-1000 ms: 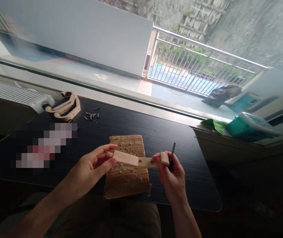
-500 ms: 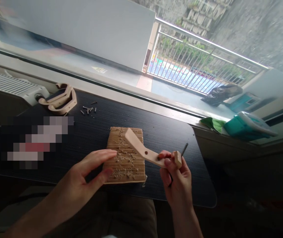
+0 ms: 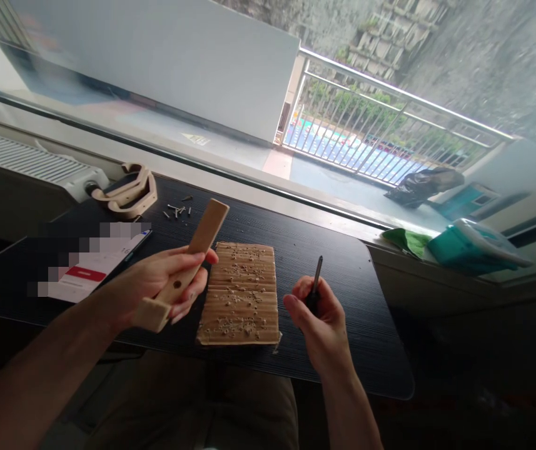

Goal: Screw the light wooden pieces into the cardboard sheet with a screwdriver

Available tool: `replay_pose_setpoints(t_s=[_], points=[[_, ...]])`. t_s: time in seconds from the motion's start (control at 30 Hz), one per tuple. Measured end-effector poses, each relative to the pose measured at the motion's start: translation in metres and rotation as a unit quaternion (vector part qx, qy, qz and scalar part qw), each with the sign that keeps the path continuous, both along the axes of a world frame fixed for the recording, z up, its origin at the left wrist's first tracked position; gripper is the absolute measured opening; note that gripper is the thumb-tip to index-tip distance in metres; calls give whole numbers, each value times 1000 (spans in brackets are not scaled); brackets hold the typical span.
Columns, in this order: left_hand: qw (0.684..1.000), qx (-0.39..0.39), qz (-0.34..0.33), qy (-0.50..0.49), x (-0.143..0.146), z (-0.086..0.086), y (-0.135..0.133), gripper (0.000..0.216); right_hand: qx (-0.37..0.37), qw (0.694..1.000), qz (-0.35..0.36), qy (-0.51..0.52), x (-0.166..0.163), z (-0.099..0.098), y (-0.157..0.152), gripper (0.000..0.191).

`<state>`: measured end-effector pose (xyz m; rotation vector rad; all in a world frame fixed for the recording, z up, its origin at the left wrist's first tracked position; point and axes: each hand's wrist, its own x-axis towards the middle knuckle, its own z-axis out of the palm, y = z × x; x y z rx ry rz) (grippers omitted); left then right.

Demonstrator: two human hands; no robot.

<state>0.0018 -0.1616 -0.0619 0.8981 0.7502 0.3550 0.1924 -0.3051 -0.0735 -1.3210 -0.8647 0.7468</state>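
My left hand is closed around a bent wooden hook piece, which has a dark hole along it and a short block end near my wrist. It is held tilted, left of a piece of corrugated cardboard pocked with many small holes and crumbs. To the right of the cardboard, my right hand grips a screwdriver with its metal shaft pointing up. Most of the dark handle is hidden in the fingers. Neither hand touches the cardboard.
The cardboard lies on a black table. At the back left are several screws and more wooden hook pieces. A partly blurred phone-like screen lies at the left. A green cloth and a teal container rest by the window.
The wooden hook piece has passed from my right hand to my left and moved leftward. My right hand keeps the screwdriver, now upright. The view has shifted slightly.
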Motion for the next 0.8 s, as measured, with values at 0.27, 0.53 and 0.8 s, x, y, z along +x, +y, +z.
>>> replay_pose_setpoints(t_s=[0.27, 0.53, 0.8], points=[[938, -43, -337, 74, 1, -8, -35, 35, -33, 991, 129, -16, -14, -2, -9, 35], [925, -72, -368, 63, 3, -13, -33, 49, -60, 991, 73, -95, -8, -9, -21, 9], [980, 150, 79, 107, -29, -15, -18, 39, -80, 971, -200, 101, 35, -32, -29, 26]])
